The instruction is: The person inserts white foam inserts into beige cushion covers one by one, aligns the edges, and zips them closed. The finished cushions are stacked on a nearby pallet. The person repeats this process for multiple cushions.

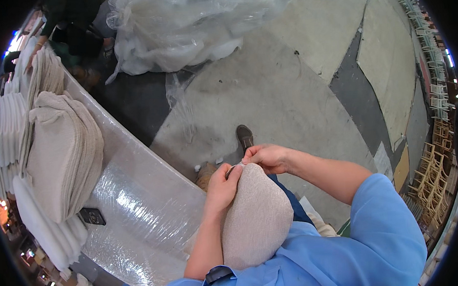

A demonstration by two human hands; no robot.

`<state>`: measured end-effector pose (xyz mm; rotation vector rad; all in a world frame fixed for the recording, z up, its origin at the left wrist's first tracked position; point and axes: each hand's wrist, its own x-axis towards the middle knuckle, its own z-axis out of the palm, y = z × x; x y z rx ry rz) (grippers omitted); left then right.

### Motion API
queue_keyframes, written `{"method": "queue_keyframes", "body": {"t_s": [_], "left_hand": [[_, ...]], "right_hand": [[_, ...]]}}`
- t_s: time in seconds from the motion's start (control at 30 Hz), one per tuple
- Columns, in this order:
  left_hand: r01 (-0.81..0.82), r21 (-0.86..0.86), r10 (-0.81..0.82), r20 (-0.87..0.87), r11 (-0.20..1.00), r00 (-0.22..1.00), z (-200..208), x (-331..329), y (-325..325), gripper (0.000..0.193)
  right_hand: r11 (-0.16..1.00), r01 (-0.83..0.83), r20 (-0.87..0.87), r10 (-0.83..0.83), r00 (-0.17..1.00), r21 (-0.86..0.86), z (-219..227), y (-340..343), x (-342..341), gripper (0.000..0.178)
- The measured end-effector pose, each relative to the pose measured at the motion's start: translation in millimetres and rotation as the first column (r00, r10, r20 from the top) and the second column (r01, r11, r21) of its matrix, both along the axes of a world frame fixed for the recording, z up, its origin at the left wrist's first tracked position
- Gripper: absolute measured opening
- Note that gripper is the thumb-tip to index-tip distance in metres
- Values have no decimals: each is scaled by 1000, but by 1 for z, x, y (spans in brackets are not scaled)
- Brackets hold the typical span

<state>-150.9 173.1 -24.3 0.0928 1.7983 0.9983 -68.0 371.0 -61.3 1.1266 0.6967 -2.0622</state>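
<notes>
A padded, beige woven seat cushion (257, 213) stands tilted against my body, its narrower end pointing away from me. My left hand (223, 188) is closed on its far left edge, thumb on top. Right beside it, the fingers of my right hand (267, 158) pinch the tip of the same end, where a bit of whitish material shows between the fingertips. The two hands nearly meet there. The cushion's underside and the exact grip of the hidden fingers cannot be made out.
At left, a plastic-wrapped table (140, 208) holds stacked beige covers (63, 155), white foam pads (46, 222) and a dark phone-like device (92, 216). A large bundle in clear plastic (183, 27) lies ahead. Another person's arm (38, 49) reaches in at far left. Chair frames (430, 185) line the right.
</notes>
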Motion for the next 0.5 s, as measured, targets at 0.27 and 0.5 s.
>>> {"method": "queue_keyframes", "body": {"t_s": [0.27,0.5], "left_hand": [[-105,-49,96,-160,993,982,-16,6,5,41],[-131,-84,108,-235,988,966,-38,6,-2,46]], "right_hand": [[946,-216,91,199,976,243,-11,-19,-19,11],[954,-294,337,257,906,62,-28,-33,-37,5]]}}
